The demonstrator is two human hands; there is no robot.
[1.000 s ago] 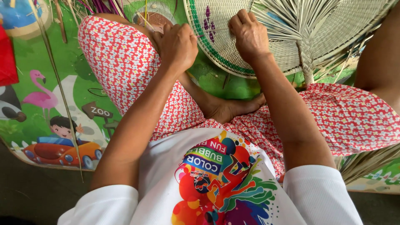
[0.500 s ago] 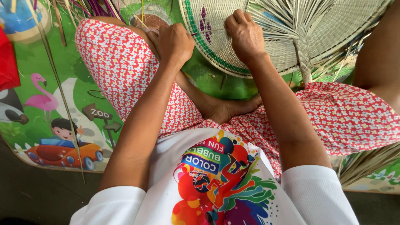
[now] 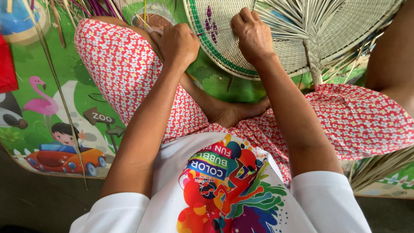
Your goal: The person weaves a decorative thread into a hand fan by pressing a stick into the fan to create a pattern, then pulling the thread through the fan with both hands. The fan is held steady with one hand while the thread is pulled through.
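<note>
A round woven mat [image 3: 224, 47] of pale straw, with a green ring and a small purple pattern, lies in front of my crossed legs. Loose straw strips [image 3: 327, 21] fan out from its unwoven right part. My right hand [image 3: 254, 34] rests on the weave with curled fingers pressing and pinching the strips. My left hand [image 3: 177, 43] is closed in a fist at the mat's left edge and pinches a thin strand [image 3: 213, 31] that runs across to the right hand.
I sit cross-legged in red flowered trousers [image 3: 125, 69] on a colourful play mat [image 3: 56, 125] with cartoon animals and a car. Long straw stalks [image 3: 56, 86] lie at the left. Purple and green strips [image 3: 95, 8] lie at the top. Another person's arm [image 3: 392, 56] shows at the right.
The view has shifted slightly. Both hands stay on the woven mat with small finger movements; the left hand has drawn a little to the left along the strand.
</note>
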